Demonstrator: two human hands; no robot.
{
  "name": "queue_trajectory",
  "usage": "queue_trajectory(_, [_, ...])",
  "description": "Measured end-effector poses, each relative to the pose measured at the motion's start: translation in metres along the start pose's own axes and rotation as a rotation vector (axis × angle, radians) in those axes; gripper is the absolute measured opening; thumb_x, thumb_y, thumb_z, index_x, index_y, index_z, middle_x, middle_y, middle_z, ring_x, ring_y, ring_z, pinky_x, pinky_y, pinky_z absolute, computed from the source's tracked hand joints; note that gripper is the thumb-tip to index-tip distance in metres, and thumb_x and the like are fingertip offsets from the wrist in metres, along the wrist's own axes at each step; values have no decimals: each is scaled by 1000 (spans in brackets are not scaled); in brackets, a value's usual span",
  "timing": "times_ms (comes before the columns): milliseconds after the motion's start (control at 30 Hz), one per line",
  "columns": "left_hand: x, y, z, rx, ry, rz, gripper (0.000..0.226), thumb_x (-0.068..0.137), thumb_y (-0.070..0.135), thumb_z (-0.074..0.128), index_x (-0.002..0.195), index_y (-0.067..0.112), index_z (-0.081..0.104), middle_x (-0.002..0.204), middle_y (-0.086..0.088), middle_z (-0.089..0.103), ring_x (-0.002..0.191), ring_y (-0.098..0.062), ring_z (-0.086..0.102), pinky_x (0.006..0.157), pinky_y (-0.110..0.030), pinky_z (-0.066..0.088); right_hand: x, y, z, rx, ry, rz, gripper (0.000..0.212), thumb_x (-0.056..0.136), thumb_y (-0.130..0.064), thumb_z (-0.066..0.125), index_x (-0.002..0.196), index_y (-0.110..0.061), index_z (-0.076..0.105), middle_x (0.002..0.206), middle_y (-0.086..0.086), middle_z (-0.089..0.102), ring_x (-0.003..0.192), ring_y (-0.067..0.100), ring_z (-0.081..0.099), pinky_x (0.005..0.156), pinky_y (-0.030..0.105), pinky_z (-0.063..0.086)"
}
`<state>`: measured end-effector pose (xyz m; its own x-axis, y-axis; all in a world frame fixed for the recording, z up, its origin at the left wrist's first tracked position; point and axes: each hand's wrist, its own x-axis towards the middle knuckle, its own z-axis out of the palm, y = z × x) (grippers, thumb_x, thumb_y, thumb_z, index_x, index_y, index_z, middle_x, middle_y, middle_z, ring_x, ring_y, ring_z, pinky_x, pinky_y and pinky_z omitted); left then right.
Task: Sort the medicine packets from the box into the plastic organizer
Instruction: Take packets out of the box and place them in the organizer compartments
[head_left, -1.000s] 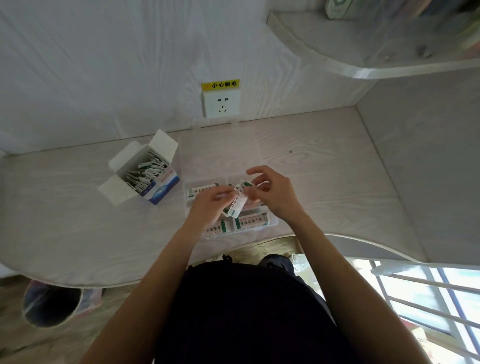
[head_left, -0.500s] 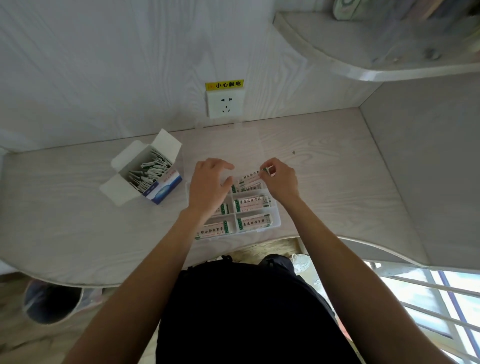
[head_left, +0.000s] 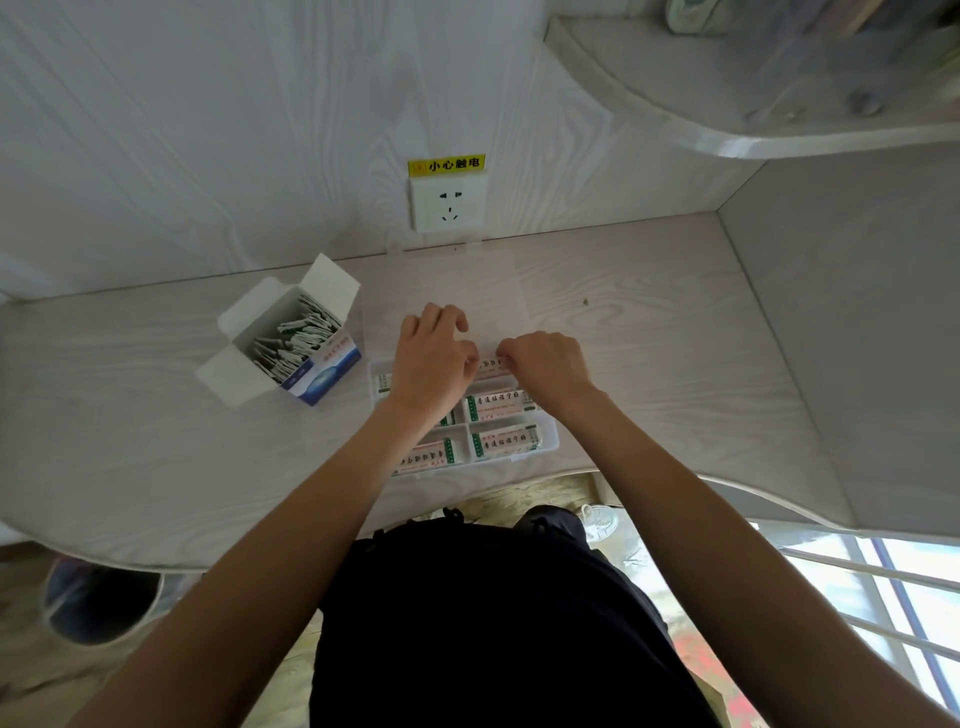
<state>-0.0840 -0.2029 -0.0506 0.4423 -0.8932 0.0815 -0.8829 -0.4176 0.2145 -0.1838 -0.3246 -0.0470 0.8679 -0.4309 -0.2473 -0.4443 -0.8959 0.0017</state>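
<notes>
the medicine packets (head_left: 293, 343) were in two places. many still stood packed in the open box (head_left: 283, 345) on the desk (head_left: 649, 322), to the left of the plastic organizer (head_left: 549, 441). others already lay flat in the organizer, which sat near the front edge of the desk. its two near slots each held packets, and so did the middle right slot. the middle left slot and the far left slot were mostly hidden under the left hand (head_left: 434, 358), so i could not tell how full they were.

both hands were over the far right slot. the fingers (head_left: 470, 361) of the left hand and the right hand (head_left: 545, 364) were curled onto one packet (head_left: 488, 366), setting it down there.

so the job looked partly done. a good lot of packets were left in the box, and each one would need to go into a slot.
</notes>
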Motion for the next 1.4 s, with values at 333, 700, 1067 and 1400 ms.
queue_trajectory(333, [-8, 6, 4, 78, -87, -63, 24, 91, 28, 52, 86, 16, 73, 146, -5, 37, 132, -27, 28, 100, -43, 21, 2, 4, 7, -75, -15, -67, 22, 95, -13, 48, 104, -25, 64, 87, -1, 65, 68, 19, 53, 57, 27, 34])
queue_trajectory(700, [-7, -1, 8, 33, -93, 6, 29, 92, 29, 50, 82, 14, 73, 148, -2, 36, 136, -26, 26, 106, -47, 17, -1, 2, 4, 12, -18, -69, 24, 96, -17, 45, 107, -23, 65, 91, 0, 69, 79, 21, 64, 60, 27, 38])
queue_trajectory(1067, [-43, -1, -72, -336, 276, 10, 15, 89, 16, 58, 99, 13, 69, 100, 0, 69, 94, -15, 61, 80, -25, 47, -30, -19, -35, 680, 435, 39, 14, 90, -21, 58, 97, -19, 71, 91, -7, 71, 71, 7, 61, 70, 32, 53])
queue_trajectory(1400, [-97, -104, -89, -239, 211, -572, 56, 71, 38, 74, 118, 11, 59, 126, -8, 59, 115, -30, 53, 97, -43, 38, 43, -126, -82, 359, 358, -346, 13, 82, -26, 63, 83, -19, 74, 124, 3, 54, 121, 28, 38, 96, 35, 32])
